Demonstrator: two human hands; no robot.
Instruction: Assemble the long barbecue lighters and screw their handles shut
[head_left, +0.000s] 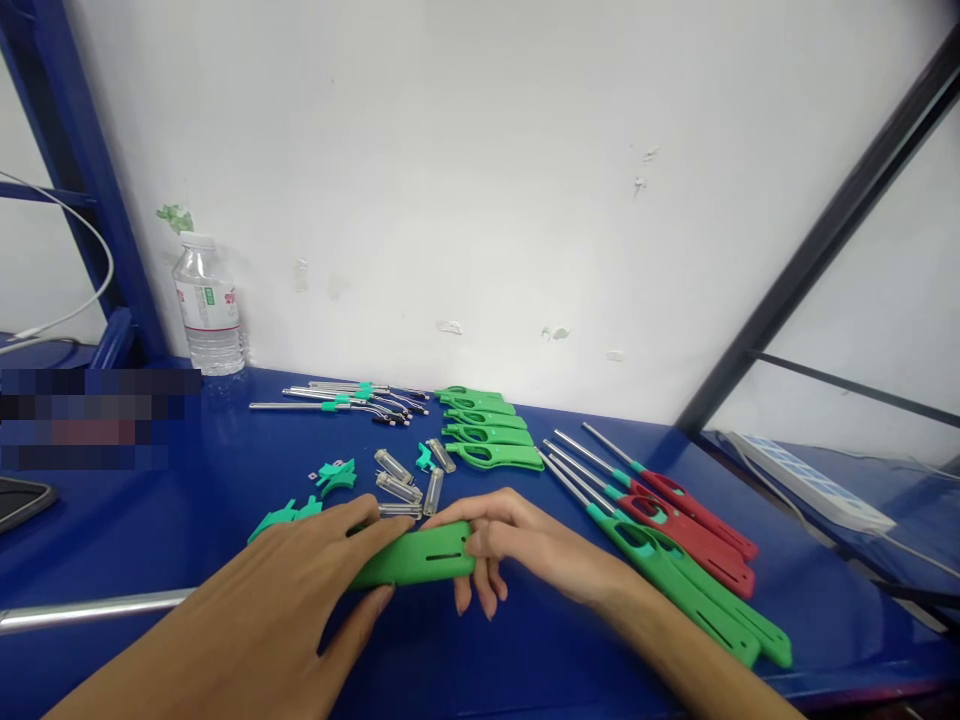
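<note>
A green long-neck lighter (pixel 420 556) lies across both hands, its slotted handle toward the right and its silver tube sticking out at the left. My left hand (pixel 292 590) is wrapped over its middle and hides the trigger part. At the handle's right end, my right hand (pixel 517 545) pinches with thumb and fingers. Just beyond the hands lie several clear fuel tanks (pixel 397 488) and small turquoise plastic pieces (pixel 335 476). Farther back rest several metal tubes with wires (pixel 352 402) and a row of green handle shells (pixel 495 455).
Several red and green lighters (pixel 686 535) lie at the right. A water bottle (pixel 210 310) stands at the back left by the wall. A white power strip (pixel 810 485) is beyond the right frame post (pixel 750 310). A dark device (pixel 22 500) sits at the left edge.
</note>
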